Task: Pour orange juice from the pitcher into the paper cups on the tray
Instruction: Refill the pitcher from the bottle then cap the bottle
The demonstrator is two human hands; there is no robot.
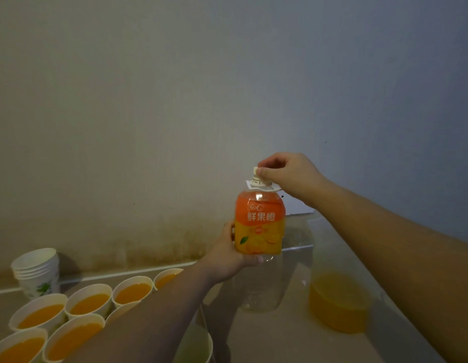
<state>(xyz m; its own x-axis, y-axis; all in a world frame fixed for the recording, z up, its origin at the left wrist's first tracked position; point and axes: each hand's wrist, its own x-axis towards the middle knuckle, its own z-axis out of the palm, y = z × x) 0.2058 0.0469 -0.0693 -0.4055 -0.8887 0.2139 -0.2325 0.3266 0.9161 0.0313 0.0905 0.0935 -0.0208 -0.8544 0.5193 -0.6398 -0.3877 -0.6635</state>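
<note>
While the head view looks down over a dim desk (280, 336) set against a pale wall (149, 100), the left hand (227, 255) wraps its fingers around the lower body of an orange juice bottle (259, 224), held upright at the centre of the frame and looking empty below its orange label. At about one o'clock from the bottle, the right hand (285, 174) pinches the white cap (256, 171) between thumb and fingertips, with the other fingers curled above it. A clear pitcher (339, 292) stands on the desk at four o'clock from the bottle, under the right forearm, with orange juice filling its lower part. Paper cups (87, 301) filled with juice sit close together at eight o'clock, at the lower left edge of the frame, some of them partly hidden by the left forearm; whether a tray lies under them cannot be told. A stack of empty paper cups (36, 271) with a green leaf print stands just behind them, at nine o'clock, near the wall.
</note>
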